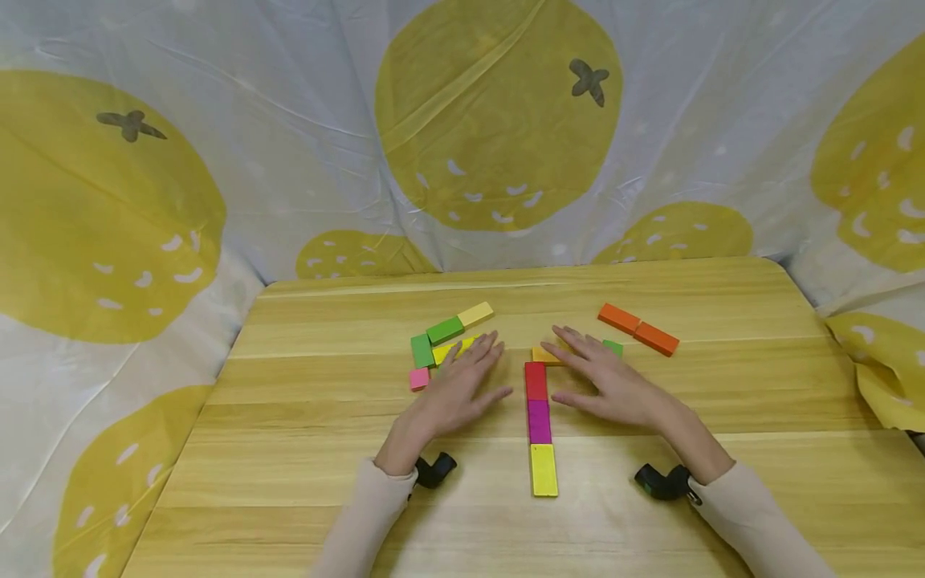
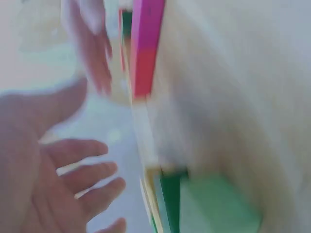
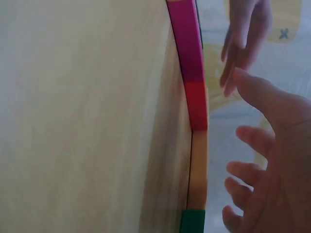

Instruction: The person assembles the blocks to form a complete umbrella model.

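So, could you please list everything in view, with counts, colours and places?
Table: one, pale wood, lower view
Cloth: at least one, white with yellow fruit, behind the table
Left blocks: at least five, green, yellow, cream and pink, grouped
Column blocks: three, red, purple and yellow, middle
Crosswise block: one, light orange, column's far end
Half-hidden block: one, green, right of the crosswise block
Paired blocks: two, deep orange, far right
Wrist cameras: two, black, one per wrist
Sleeves: two, pale, forearms
Left hand: one, beside left blocks, holding nothing
Right hand: one, beside column, holding nothing

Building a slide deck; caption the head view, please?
Left hand and right hand, both empty, hover above colored blocks on a wooden table.
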Demonstrator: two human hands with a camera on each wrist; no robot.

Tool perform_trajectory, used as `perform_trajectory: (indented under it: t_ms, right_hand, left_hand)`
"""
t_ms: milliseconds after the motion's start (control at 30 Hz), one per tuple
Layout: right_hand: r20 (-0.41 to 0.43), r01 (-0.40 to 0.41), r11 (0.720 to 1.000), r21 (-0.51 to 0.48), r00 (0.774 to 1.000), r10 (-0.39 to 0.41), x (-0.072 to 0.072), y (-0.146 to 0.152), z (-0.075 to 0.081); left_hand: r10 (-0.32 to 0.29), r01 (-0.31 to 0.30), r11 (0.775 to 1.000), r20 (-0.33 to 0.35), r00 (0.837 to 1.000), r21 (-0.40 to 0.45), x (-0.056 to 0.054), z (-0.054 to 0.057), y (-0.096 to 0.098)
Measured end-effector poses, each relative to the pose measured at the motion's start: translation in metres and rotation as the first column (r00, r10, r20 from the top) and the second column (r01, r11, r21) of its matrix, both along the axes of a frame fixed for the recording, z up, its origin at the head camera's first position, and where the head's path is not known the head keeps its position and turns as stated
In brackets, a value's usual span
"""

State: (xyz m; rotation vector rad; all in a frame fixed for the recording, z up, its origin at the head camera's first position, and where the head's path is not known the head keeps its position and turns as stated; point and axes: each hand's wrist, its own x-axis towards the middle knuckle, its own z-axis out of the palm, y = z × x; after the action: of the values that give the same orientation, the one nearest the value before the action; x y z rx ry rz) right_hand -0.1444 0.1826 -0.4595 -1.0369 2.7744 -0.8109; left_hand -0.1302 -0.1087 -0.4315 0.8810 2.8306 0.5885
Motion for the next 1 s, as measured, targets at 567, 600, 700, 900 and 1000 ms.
perform_trajectory:
  t_ms: [567,600,700,900,1000]
  right_hand:
    - [0.01,-0.09,0.989,0.118,0.996,0.09,0.02,-0.012,-0.003]
    - [0.012,-0.089,0.989,0.119,0.996,0.089,0.02,-0.011,-0.003]
    - [0.017,-0.09,0.989,0.121,0.996,0.089,0.02,-0.011,-0.004]
    - [0.025,-0.093,0.99,0.11,0.996,0.091,0.02,-0.011,-0.005]
    - [0.027,-0.092,0.99,0.105,0.996,0.09,0.02,-0.011,-0.005]
  left_hand:
    - [0.229,-0.229,0.973,-0.078,0.97,0.012,-0.037,-0.011,-0.021]
    - [0.23,-0.229,0.973,-0.073,0.971,0.019,-0.037,-0.011,-0.021]
    - [0.221,-0.219,0.975,-0.063,0.973,0.037,-0.039,-0.012,-0.02]
    - [0.174,-0.171,0.984,-0.054,0.983,0.053,-0.043,-0.008,-0.009]
    - [0.143,-0.14,0.988,-0.037,0.989,0.064,-0.046,-0.003,0.001]
